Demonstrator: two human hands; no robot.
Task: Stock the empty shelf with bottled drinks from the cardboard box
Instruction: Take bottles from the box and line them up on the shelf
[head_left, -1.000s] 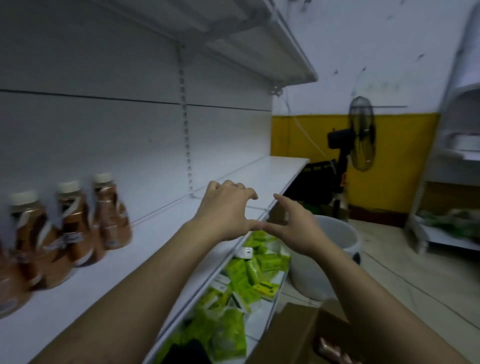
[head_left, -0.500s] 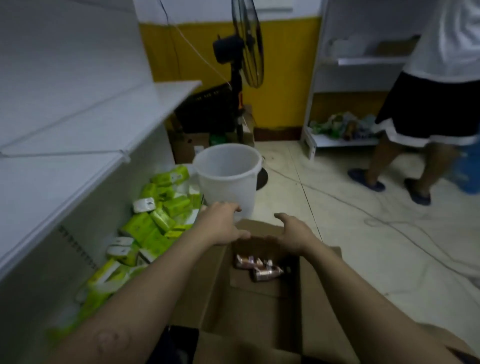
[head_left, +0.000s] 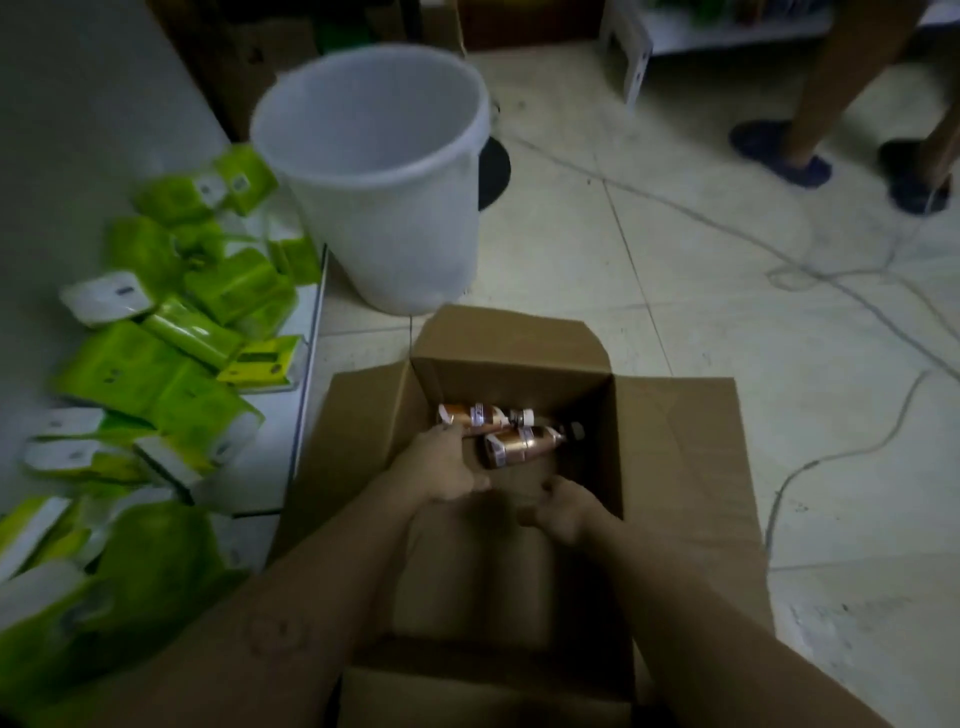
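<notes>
Tiled floor (head_left: 701, 312); inside box (head_left: 519, 379) walls, left hand (head_left: 441, 467) fingers (head_left: 441, 434) touch bottle (head_left: 475, 417); right hand (head_left: 563, 506) fingers (head_left: 535, 514) curl loose, empty.

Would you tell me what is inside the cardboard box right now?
Two brown bottles lie on their sides at the far end of the cardboard box, left hand at one, right hand nearby. The arms cover the near floor.

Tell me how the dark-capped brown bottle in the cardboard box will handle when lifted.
The dark-capped brown bottle lies on its side, so it may roll if nudged. It looks full, so probably hefty.
</notes>
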